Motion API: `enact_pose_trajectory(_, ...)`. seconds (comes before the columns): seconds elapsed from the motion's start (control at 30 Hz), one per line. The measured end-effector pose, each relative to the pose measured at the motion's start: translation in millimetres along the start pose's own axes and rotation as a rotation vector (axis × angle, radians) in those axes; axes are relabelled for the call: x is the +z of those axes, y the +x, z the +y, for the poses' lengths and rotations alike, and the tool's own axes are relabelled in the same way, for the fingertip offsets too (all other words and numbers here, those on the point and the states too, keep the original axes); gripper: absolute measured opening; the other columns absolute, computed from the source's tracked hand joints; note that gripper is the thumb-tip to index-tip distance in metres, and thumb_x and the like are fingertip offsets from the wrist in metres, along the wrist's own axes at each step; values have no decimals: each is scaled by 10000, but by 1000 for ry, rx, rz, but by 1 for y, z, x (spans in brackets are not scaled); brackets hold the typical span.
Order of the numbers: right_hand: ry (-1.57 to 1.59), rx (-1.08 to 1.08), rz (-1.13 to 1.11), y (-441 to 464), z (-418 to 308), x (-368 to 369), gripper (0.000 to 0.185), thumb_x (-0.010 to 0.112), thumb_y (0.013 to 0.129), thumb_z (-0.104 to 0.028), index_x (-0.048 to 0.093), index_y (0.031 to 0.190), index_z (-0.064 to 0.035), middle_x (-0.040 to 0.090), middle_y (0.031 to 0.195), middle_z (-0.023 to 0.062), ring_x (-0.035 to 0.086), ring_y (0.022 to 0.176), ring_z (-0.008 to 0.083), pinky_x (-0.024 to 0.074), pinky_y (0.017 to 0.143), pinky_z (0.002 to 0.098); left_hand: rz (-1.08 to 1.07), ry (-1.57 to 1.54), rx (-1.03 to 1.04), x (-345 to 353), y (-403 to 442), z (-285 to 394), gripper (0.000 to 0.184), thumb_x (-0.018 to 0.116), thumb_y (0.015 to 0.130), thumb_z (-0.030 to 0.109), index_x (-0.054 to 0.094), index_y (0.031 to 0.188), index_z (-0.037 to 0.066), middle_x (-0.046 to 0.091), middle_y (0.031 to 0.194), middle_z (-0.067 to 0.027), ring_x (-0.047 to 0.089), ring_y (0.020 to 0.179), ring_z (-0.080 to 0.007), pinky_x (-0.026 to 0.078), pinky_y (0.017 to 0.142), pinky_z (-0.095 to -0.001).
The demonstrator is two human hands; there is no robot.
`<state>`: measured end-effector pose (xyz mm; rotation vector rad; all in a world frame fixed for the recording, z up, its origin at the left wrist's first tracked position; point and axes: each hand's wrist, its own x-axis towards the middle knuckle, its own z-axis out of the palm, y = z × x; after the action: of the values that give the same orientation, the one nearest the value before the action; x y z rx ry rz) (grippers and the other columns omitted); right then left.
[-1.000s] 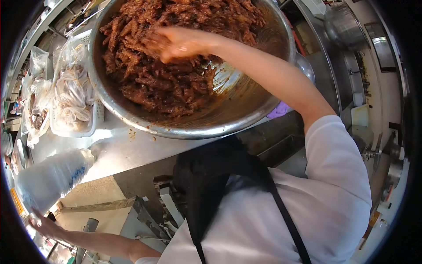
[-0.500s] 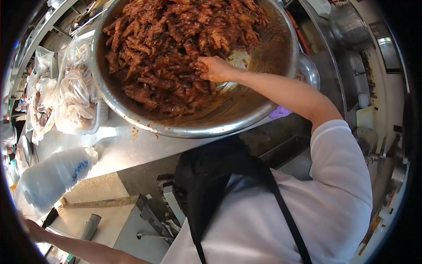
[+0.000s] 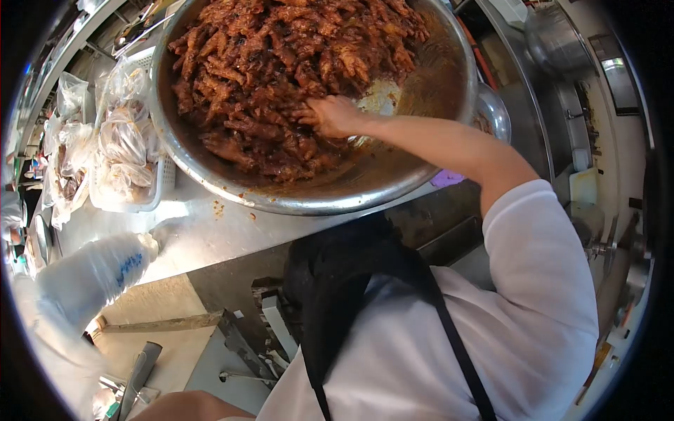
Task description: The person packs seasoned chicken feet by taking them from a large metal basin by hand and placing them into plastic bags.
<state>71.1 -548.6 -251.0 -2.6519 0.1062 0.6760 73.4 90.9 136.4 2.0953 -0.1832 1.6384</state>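
Note:
A large metal bowl (image 3: 316,203) holds a heap of reddish-brown sauced pieces (image 3: 267,63) that look like chicken feet. My right hand (image 3: 333,116) rests against the lower right of the heap, its fingers apart and their tips partly among the pieces. No piece is clearly gripped. Translucent plastic with blue print (image 3: 95,270) lies over the counter's left edge, and a loose, blurred stretch of it hangs down to the lower left. Of my left arm only a part shows at the bottom edge; the hand is outside the view.
White baskets (image 3: 130,207) with plastic-bagged food stand left of the bowl on the metal counter (image 3: 203,245). Behind the bowl's right side is a smaller metal bowl (image 3: 495,116). Purple cloth-like material (image 3: 447,178) lies by its lower right rim. A large pot (image 3: 558,42) stands upper right.
My right hand has moved right and down from the middle of the heap. My left hand has gone out of view at the lower left, and the plastic now stretches further down.

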Motion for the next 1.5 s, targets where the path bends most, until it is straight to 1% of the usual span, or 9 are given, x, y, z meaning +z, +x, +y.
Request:
enact_pose_trajectory(0.13,-49,-84,-532,-35,75,-2,590,752,718,-240,557,1246,-65,684,919,132,625,837,268,496,719,393,-391,-241,-494,28,-117,-67,369,526,931,300,599,1185,42,634,1021,-54,592,929,-146,473,788,-266)
enact_pose_trajectory(0.27,49,68,-620,-63,95,-34,804,777,702,-260,399,1409,-198,609,1191,129,543,1094,262,430,901,369,-996,-264,-1039,127,-283,-9,232,514,935,265,599,1028,70,490,718,25,441,624,-61,351,535,-190)
enact_pose_trajectory(0.5,156,150,-348,-85,102,-62,734,707,784,-163,332,1407,-63,501,1334,140,530,1133,273,414,955,373,-1106,-177,-739,252,-427,-56,317,540,930,274,582,923,-40,581,794,-75,508,709,-157,435,659,-303)
enact_pose_trajectory(0.67,328,-122,-349,-51,151,-21,743,691,816,-231,287,1401,-18,409,1401,169,512,1158,294,420,944,416,-1043,-50,-555,232,-383,-8,476,512,937,324,482,1214,-62,570,1143,-221,541,1074,-305,404,933,-378)
enact_pose_trajectory(0.83,-371,-202,-465,-77,53,-3,619,525,888,-488,361,1376,-145,548,1251,148,569,1061,354,456,887,482,-1033,-107,-87,151,-411,118,522,577,896,207,386,1326,-19,401,1360,-197,368,1273,-309,337,1018,-445)
enact_pose_trajectory(1.07,-567,96,-618,-77,55,-27,460,568,879,-373,513,1302,-201,595,1224,86,563,1121,284,468,905,432,-998,-12,-456,126,-435,89,156,583,829,87,555,933,-26,508,1170,-216,517,1013,-366,423,808,-442)
enact_pose_trajectory(1.1,-442,-35,-538,-86,52,-24,402,567,877,-347,564,1245,-186,623,1174,85,588,1073,299,483,862,432,-910,10,-371,124,-433,85,151,553,848,110,596,884,-29,583,892,-184,542,740,-301,414,659,-425)
enact_pose_trajectory(1.33,-410,-125,-519,-79,52,-10,386,564,850,-345,606,1127,-79,669,984,141,629,920,348,501,756,449,-873,102,-657,118,-375,124,295,518,877,158,615,1081,-31,458,538,-115,405,509,-199,363,514,-360)
enact_pose_trajectory(1.5,67,-77,-502,-101,-37,-39,592,527,860,-417,489,1284,-5,521,1256,246,500,1179,328,407,969,402,-948,-230,-717,126,-385,107,358,450,922,142,558,1203,-51,526,676,-32,425,592,-97,387,538,-272)
